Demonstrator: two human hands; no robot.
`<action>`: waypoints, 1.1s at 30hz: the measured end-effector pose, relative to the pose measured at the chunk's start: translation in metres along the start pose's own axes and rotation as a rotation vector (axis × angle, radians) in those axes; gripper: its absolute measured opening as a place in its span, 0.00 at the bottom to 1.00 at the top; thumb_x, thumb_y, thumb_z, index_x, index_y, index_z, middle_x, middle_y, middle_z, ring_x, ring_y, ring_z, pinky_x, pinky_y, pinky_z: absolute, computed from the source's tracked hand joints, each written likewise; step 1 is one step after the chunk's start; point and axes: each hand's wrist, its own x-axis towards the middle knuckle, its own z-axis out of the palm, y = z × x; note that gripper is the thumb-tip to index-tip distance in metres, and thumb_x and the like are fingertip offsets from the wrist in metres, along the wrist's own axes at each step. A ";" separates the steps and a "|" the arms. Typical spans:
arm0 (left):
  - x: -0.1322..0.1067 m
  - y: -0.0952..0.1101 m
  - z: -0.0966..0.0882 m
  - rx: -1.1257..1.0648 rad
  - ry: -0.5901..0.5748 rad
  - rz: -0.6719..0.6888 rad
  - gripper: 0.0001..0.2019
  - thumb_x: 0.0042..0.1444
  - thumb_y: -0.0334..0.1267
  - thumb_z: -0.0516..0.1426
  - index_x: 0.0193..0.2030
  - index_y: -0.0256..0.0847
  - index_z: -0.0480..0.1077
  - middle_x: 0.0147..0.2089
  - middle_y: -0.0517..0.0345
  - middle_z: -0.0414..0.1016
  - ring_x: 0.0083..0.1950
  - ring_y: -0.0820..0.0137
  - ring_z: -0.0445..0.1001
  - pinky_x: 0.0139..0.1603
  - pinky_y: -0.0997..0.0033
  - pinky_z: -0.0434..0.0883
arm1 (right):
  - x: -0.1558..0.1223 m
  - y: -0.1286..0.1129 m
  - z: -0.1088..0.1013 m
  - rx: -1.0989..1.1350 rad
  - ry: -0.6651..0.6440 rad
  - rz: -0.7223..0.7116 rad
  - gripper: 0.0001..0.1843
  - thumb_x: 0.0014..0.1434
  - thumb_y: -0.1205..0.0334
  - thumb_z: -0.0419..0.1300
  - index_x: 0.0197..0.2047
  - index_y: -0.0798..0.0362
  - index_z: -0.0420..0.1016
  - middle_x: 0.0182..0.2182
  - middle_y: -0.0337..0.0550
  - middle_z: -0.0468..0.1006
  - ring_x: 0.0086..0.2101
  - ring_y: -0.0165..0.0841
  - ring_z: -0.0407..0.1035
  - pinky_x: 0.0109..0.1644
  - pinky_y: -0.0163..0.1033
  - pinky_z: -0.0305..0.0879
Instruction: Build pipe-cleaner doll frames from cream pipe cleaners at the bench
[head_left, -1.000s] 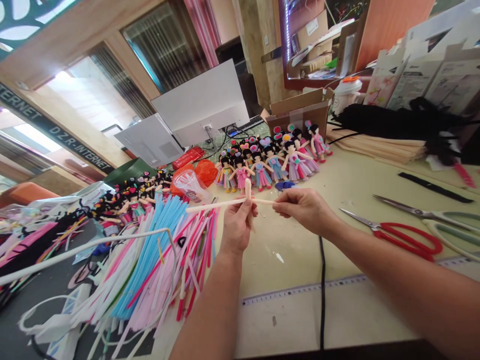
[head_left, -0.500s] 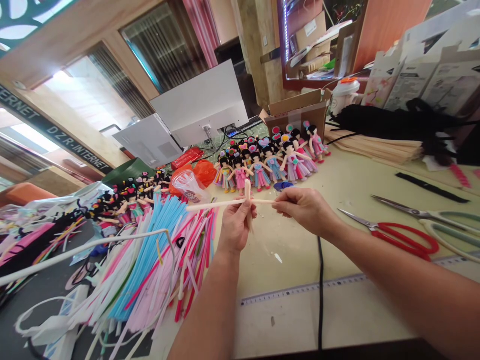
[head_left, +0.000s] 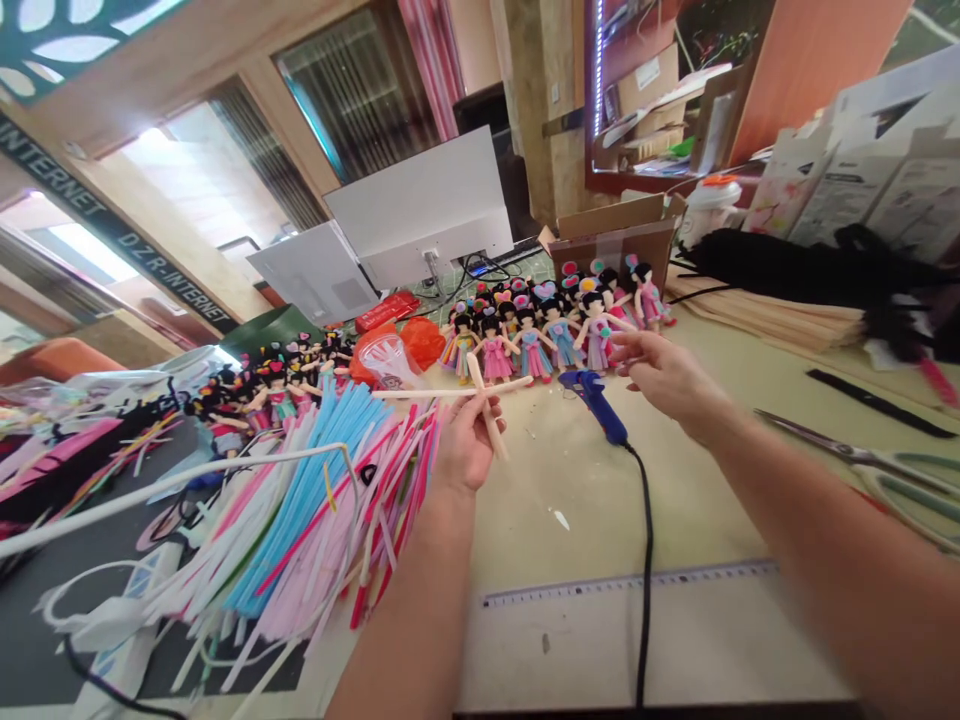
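- Ruler (head_left: 600,588) lies along the near part of the surface (head_left: 570,530), a black cord (head_left: 645,540) crossing it.
- Coloured stems (head_left: 292,520) lie in a loose spread left of the hands, touched by neither.
- The left hand (head_left: 466,448) grasps a pale cross (head_left: 478,380) just below where its parts meet, holding it up off the surface.
- The cross has its basic shape: one stem runs sideways over another. Whether glue fixes them cannot be told. It bears no hair or clothing, so it seems at an early stage.
- The right hand (head_left: 667,375) is off the cross, fingers loosely bent, nothing visible in them.
- The glue gun (head_left: 602,408) lies just beside that hand.
- Farther back, dolls (head_left: 529,345) stand grouped, with black hair and coloured skirts; these look finished.
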 end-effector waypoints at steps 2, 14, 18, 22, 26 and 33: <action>0.000 0.001 0.000 0.000 -0.003 -0.002 0.03 0.46 0.29 0.59 0.28 0.37 0.68 0.26 0.61 0.72 0.27 0.77 0.69 0.29 0.75 0.65 | 0.005 0.011 -0.001 -0.034 -0.156 0.070 0.25 0.46 0.71 0.54 0.49 0.52 0.74 0.42 0.49 0.79 0.40 0.38 0.73 0.43 0.42 0.69; -0.006 -0.002 0.002 0.047 -0.037 -0.006 0.07 0.42 0.29 0.63 0.28 0.38 0.68 0.27 0.64 0.71 0.28 0.77 0.70 0.33 0.72 0.70 | -0.009 0.007 0.022 -0.573 -0.331 0.042 0.09 0.49 0.56 0.62 0.24 0.52 0.71 0.17 0.40 0.71 0.21 0.32 0.66 0.25 0.36 0.60; -0.004 0.000 0.000 0.021 -0.001 -0.017 0.10 0.41 0.29 0.65 0.29 0.39 0.68 0.25 0.65 0.70 0.30 0.75 0.72 0.35 0.70 0.71 | -0.012 0.003 0.023 -0.311 -0.196 0.047 0.08 0.50 0.58 0.58 0.24 0.51 0.68 0.16 0.39 0.71 0.17 0.30 0.63 0.19 0.34 0.57; 0.001 0.000 -0.005 0.035 0.054 0.003 0.12 0.37 0.31 0.67 0.29 0.39 0.70 0.25 0.66 0.69 0.27 0.77 0.69 0.28 0.76 0.65 | -0.020 -0.012 0.020 0.061 -0.136 0.108 0.07 0.47 0.61 0.59 0.31 0.53 0.73 0.21 0.42 0.74 0.20 0.30 0.65 0.19 0.34 0.60; 0.005 -0.003 -0.008 0.063 0.058 0.006 0.13 0.36 0.34 0.69 0.30 0.39 0.71 0.24 0.67 0.68 0.24 0.81 0.64 0.25 0.78 0.58 | -0.035 -0.029 0.020 0.161 -0.200 0.045 0.11 0.47 0.58 0.63 0.35 0.53 0.74 0.21 0.40 0.73 0.21 0.30 0.65 0.20 0.34 0.59; 0.005 -0.010 -0.006 0.098 0.002 0.022 0.15 0.36 0.35 0.69 0.32 0.36 0.74 0.27 0.63 0.71 0.25 0.80 0.64 0.26 0.77 0.58 | -0.056 -0.046 0.031 0.105 -0.302 -0.114 0.11 0.49 0.54 0.63 0.27 0.50 0.66 0.18 0.32 0.62 0.19 0.26 0.55 0.20 0.34 0.53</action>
